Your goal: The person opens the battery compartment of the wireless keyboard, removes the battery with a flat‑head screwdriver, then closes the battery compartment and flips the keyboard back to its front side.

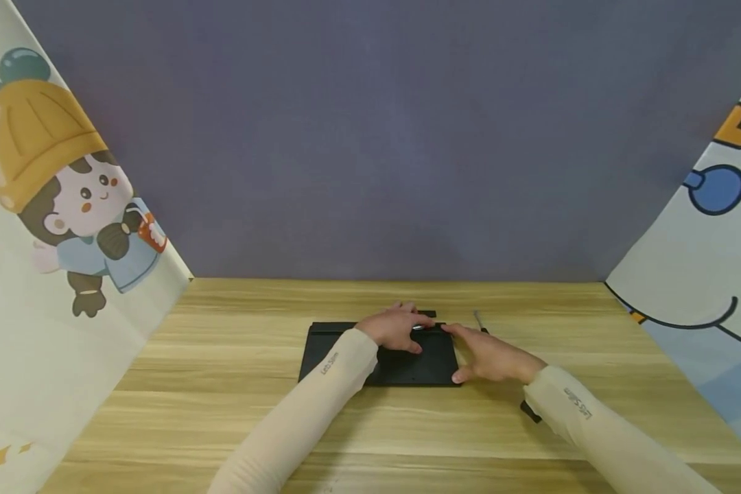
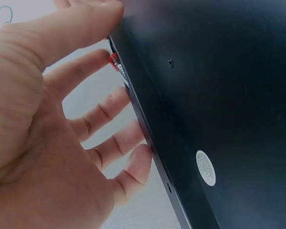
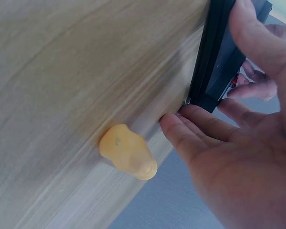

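The left hand (image 1: 395, 328) was laid over the far edge of a black panel (image 1: 429, 363), its fingers spread and loosely bent, the thumb placed on the flat face. By its index fingertip a small red-ended battery (image 2: 117, 64) was touched, partly sunk in the panel's edge. The right hand (image 1: 490, 357) was stretched across the panel's right end, thumb set at the near corner and fingertips at the far one. The hands were held apart from each other.

On the panel's face a round white sticker (image 2: 205, 168) was seen. Just beyond the far edge, a black strip (image 1: 431, 313) was partly covered by the left hand. A thin metal shaft (image 1: 477, 319) was seen near the right hand, and a dark object (image 1: 530, 412) was half hidden beside the right sleeve (image 1: 577, 408). In the right wrist view, a rounded yellow object (image 3: 127, 151) was shown near the fingertips. The panel was laid on a wooden table (image 1: 222, 370), backed by a grey partition (image 1: 377, 137).
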Demonstrator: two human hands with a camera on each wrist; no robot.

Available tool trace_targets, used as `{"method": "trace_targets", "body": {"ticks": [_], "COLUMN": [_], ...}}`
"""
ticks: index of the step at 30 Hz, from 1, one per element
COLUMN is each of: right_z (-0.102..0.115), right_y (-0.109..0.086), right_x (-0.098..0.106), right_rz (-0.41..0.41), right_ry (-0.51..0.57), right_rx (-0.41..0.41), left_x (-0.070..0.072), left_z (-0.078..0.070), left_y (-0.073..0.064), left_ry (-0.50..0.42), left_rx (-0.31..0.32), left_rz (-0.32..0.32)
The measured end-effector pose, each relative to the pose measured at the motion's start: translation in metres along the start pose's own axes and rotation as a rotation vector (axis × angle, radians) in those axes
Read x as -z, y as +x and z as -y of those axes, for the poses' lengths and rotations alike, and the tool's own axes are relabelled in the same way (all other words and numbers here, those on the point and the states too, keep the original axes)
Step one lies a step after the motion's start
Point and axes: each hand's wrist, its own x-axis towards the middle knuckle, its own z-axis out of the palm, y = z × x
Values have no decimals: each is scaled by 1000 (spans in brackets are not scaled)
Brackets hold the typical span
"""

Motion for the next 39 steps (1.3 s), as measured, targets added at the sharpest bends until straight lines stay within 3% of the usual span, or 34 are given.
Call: {"method": "trace_targets", "body": {"ticks": [9, 23, 29, 39], "right_z": [1, 2, 2, 2], "right_y": [1, 1, 1, 1], "right_x": [0, 0, -1, -1], "right_rz": [4, 7, 15, 17], "right_ry": [-2, 7, 15, 22], "right_rx": [-11, -21, -33, -24], "left_x": [0, 0, 0, -1], "left_z": [-1, 4, 6, 5], "left_y": [1, 7, 12, 17], "left_ry": [9, -105, -162, -227], "left_rx": [-21, -75, -52, -16], "left_rz": [-24, -42, -43, -116]}}
